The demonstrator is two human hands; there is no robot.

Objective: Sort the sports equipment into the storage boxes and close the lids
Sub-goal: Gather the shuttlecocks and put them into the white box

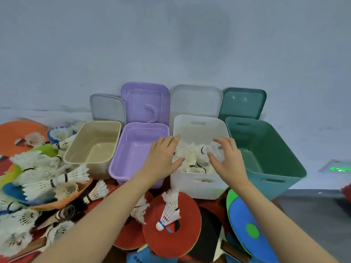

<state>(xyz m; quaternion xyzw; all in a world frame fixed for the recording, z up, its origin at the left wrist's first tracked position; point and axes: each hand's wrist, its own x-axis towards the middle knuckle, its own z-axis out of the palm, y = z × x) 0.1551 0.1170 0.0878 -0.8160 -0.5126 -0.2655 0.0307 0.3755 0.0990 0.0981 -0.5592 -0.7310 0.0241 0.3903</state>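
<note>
Four open storage boxes stand in a row by the wall: beige (76, 152), purple (121, 158), white (197, 124) and green (266, 149). The white box holds several white shuttlecocks (191, 158). My left hand (163, 154) hovers over that box's left rim with its fingers straight. Over the right side of the pile, my right hand (226, 158) has its fingers spread and loosely curved. One shuttlecock (205, 149) lies just under its thumb and fingers, and I cannot tell whether they touch it. More shuttlecocks (57, 179) are heaped at the left, and one (169, 213) lies on a red paddle (186, 221).
Four lids lean on the wall behind the boxes: grey (107, 108), purple (145, 101), white (196, 100), green (243, 101). Orange (15, 133), blue-green (250, 228) and red discs and paddles cover the floor in front. Bare grey floor lies at the right.
</note>
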